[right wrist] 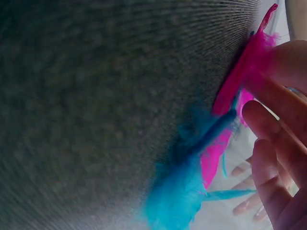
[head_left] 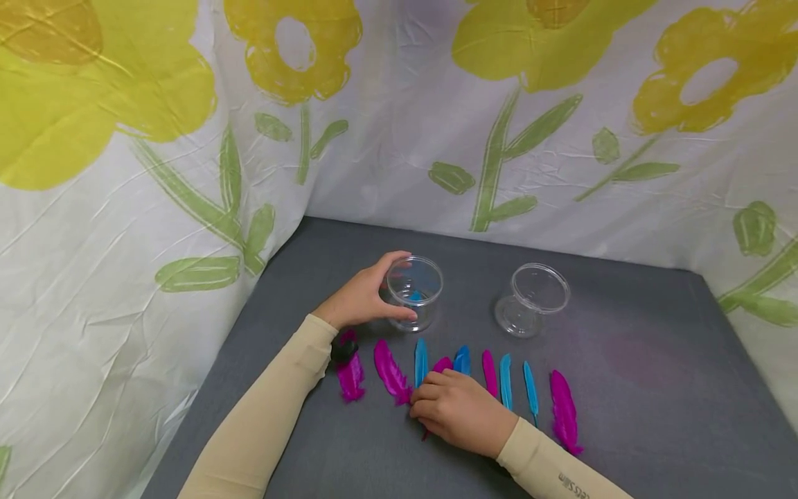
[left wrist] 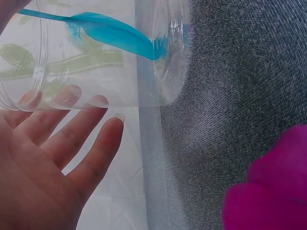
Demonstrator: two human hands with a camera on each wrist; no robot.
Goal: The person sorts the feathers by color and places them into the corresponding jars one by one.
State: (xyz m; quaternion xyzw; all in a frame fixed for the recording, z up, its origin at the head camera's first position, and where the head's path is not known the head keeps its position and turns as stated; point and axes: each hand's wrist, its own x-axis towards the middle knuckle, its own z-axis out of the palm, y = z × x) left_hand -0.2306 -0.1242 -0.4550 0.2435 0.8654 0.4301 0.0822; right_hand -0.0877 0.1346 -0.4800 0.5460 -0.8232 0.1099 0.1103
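My left hand (head_left: 368,291) holds a clear plastic cup (head_left: 415,326) from its left side, thumb in front and fingers behind. Inside that upright cup lies a blue feather (left wrist: 112,33), its quill toward the rim. My right hand (head_left: 461,409) is down at the row of feathers, fingers bent. Its thumb and index finger pinch a magenta feather (right wrist: 235,79) near the fluffy base, partly hidden by the hand. Close by those fingers lies a fluffy blue feather (right wrist: 175,201).
A second clear cup (head_left: 541,310) stands to the right. Feathers lie in a row on the dark grey cloth (head_left: 654,416): magenta feathers (head_left: 391,371) at the left, narrow blue ones (head_left: 506,381) and a magenta one (head_left: 564,412) at the right. A flower-printed curtain (head_left: 386,173) hangs behind.
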